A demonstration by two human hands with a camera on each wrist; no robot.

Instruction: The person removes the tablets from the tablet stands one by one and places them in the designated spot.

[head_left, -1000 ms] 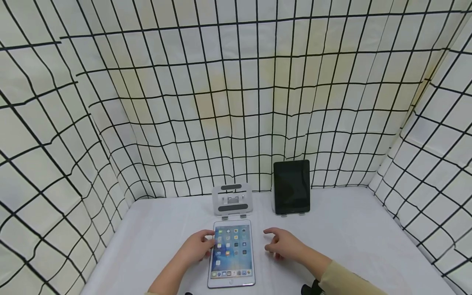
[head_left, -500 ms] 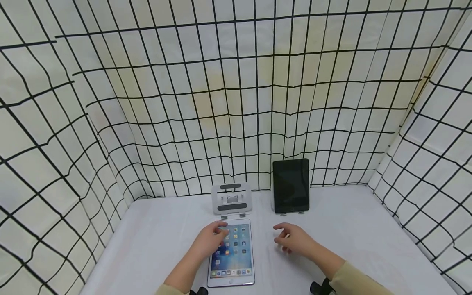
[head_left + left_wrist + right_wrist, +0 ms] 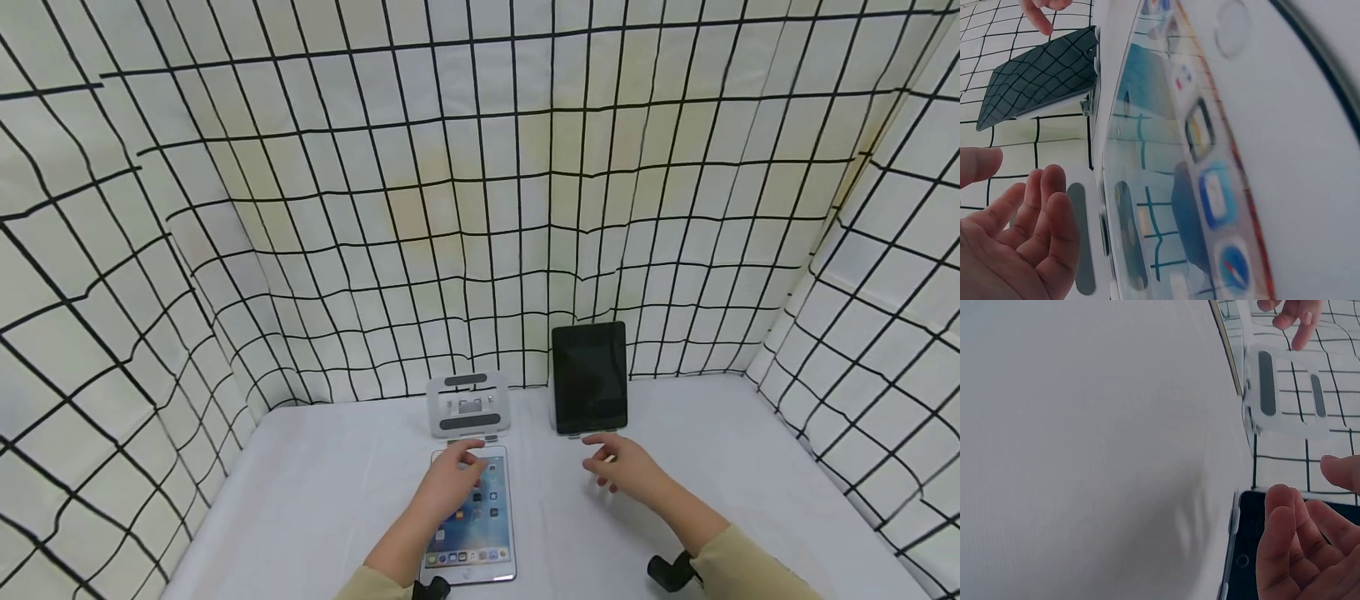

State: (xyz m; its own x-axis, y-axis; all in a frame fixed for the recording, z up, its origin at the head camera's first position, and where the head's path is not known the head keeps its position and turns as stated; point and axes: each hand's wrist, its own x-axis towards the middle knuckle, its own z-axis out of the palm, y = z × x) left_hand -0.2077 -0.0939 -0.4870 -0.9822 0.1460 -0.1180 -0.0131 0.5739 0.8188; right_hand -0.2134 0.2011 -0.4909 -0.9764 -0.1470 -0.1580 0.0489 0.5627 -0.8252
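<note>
A white tablet (image 3: 480,533) with its screen lit and app icons showing lies flat on the table. My left hand (image 3: 450,479) hovers over its upper left part, fingers loosely bent and holding nothing. Just behind that tablet stands a white tablet stand (image 3: 469,407) with grey pads. My right hand (image 3: 626,468) is in the air just in front of a black tablet (image 3: 589,379), which leans upright with a dark screen. In the right wrist view the right fingers (image 3: 1279,540) are relaxed with nothing between them, overlapping the black tablet's lower part.
White cloth covers the table (image 3: 315,483). A white wall with a black grid (image 3: 420,217) closes off the back and both sides. Dark wrist devices (image 3: 671,572) sit at both sleeves.
My left hand has moved from the white tablet's left edge up and right over its screen. The right hand has moved forward and right, towards the black tablet. Both tablets stay put.
</note>
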